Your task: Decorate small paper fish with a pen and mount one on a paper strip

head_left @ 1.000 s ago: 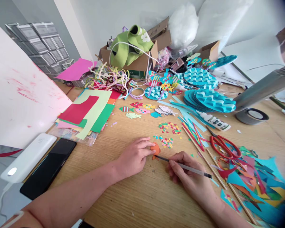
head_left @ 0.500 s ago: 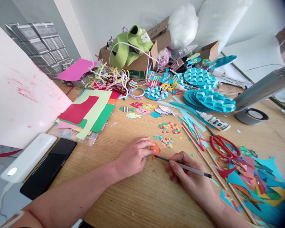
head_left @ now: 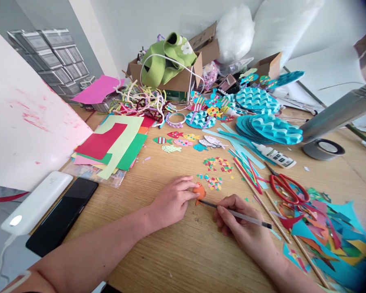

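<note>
A small orange paper fish (head_left: 201, 192) lies on the wooden table, its left edge under the fingertips of my left hand (head_left: 173, 200). My right hand (head_left: 239, 219) is closed round a pen (head_left: 245, 218) with a clear barrel and a dark end cap; its tip touches the fish's lower part. Just behind the fish are small heaps of coloured paper dots (head_left: 215, 183) and confetti (head_left: 218, 164). Decorated paper fish (head_left: 183, 142) lie farther back, beside grey-white ones (head_left: 212, 141).
Red-handled scissors (head_left: 288, 188), a glue bottle (head_left: 277, 157), wooden sticks (head_left: 262, 199) and paper scraps (head_left: 332, 236) lie right. Coloured sheets (head_left: 116, 142), a black phone (head_left: 62, 215) and a white power bank (head_left: 36, 202) are left. Blue wavy discs (head_left: 268, 128) stand behind, near a metal cylinder (head_left: 341, 114).
</note>
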`<state>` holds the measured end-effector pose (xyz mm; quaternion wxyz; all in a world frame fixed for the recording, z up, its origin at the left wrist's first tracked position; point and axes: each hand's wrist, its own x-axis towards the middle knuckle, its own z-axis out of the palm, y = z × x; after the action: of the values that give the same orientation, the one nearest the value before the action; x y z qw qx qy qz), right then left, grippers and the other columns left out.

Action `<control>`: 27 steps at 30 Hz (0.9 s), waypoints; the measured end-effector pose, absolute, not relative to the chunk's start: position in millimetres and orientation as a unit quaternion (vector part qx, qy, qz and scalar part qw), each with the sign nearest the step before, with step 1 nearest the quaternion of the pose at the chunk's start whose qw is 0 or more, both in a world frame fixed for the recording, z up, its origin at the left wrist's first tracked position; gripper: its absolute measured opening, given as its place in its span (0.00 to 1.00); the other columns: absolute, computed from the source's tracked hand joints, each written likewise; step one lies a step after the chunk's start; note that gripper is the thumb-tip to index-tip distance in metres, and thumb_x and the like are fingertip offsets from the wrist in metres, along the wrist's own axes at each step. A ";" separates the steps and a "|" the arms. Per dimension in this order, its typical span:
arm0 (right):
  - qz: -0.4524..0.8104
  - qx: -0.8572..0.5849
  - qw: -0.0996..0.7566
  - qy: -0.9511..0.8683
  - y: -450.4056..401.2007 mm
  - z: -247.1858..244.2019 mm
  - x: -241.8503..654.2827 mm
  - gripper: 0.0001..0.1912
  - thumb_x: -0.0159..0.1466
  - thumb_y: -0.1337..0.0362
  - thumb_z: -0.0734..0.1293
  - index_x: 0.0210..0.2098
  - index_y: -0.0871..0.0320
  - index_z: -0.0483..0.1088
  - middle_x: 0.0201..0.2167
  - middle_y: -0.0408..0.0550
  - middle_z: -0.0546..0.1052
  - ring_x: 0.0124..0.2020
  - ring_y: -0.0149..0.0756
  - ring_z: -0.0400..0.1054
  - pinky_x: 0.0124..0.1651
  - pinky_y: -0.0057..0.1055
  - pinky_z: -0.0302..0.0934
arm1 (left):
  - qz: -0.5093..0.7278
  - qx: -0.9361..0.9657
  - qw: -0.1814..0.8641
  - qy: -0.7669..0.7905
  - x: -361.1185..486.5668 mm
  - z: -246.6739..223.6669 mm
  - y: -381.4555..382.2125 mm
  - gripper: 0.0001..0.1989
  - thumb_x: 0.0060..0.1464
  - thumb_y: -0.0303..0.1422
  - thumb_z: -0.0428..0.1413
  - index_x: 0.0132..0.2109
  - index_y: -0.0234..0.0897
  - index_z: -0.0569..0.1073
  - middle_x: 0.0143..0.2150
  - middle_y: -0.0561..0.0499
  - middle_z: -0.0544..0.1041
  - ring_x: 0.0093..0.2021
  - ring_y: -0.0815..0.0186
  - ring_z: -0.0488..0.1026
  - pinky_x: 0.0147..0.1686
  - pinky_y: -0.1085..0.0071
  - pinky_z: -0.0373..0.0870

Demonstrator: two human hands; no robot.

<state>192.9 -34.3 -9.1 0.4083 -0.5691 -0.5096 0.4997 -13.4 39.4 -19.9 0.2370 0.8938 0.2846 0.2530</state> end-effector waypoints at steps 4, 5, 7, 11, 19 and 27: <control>0.498 -0.573 0.408 -0.508 -34.9 -9.4 192.5 0.18 0.63 0.48 0.66 0.30 0.57 0.66 0.18 0.42 0.72 0.17 0.28 0.65 0.19 0.23 0.61 | 0.254 0.894 0.236 0.284 -13.4 -19.0 40.0 0.22 0.53 0.15 0.46 0.49 0.32 0.77 0.54 0.44 0.75 0.62 0.58 0.64 0.61 0.58 0.64; 0.498 -0.573 0.406 -0.509 -35.1 -9.4 192.5 0.18 0.63 0.48 0.66 0.30 0.57 0.66 0.18 0.42 0.72 0.17 0.28 0.65 0.19 0.23 0.61 | 0.254 0.894 0.236 0.284 -13.4 -18.7 40.1 0.22 0.53 0.15 0.46 0.49 0.32 0.77 0.54 0.44 0.75 0.62 0.58 0.64 0.61 0.58 0.64; 0.498 -0.572 0.404 -0.512 -35.0 -9.0 192.4 0.18 0.63 0.48 0.65 0.30 0.57 0.65 0.18 0.42 0.72 0.17 0.28 0.65 0.19 0.23 0.61 | 0.254 0.894 0.235 0.285 -13.4 -18.1 40.2 0.22 0.53 0.15 0.46 0.48 0.32 0.78 0.54 0.44 0.75 0.62 0.59 0.64 0.61 0.58 0.64; 0.498 -0.570 0.403 -0.514 -34.2 -6.6 191.8 0.19 0.63 0.47 0.65 0.29 0.57 0.65 0.18 0.42 0.72 0.17 0.29 0.65 0.18 0.24 0.61 | 0.252 0.894 0.232 0.288 -13.4 -17.9 40.7 0.22 0.53 0.15 0.46 0.48 0.34 0.77 0.54 0.45 0.75 0.62 0.59 0.64 0.61 0.58 0.64; 0.498 -0.572 0.398 -0.515 -35.1 -8.4 193.0 0.18 0.64 0.47 0.65 0.30 0.57 0.65 0.19 0.43 0.72 0.17 0.29 0.65 0.19 0.24 0.61 | 0.251 0.894 0.234 0.287 -13.2 -18.0 40.1 0.22 0.53 0.15 0.46 0.48 0.34 0.77 0.54 0.45 0.75 0.62 0.59 0.64 0.61 0.58 0.64; 0.504 -0.569 0.399 -0.514 -34.6 -9.8 192.9 0.17 0.65 0.49 0.65 0.30 0.57 0.65 0.19 0.42 0.72 0.17 0.28 0.65 0.19 0.24 0.61 | 0.256 0.893 0.235 0.285 -13.3 -18.2 39.9 0.21 0.54 0.15 0.46 0.48 0.33 0.77 0.54 0.45 0.75 0.62 0.59 0.64 0.61 0.58 0.64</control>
<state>192.9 -34.6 -9.8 0.3990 -0.5686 -0.5138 0.5035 -13.3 39.9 -18.2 0.2355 0.8932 0.2849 0.2560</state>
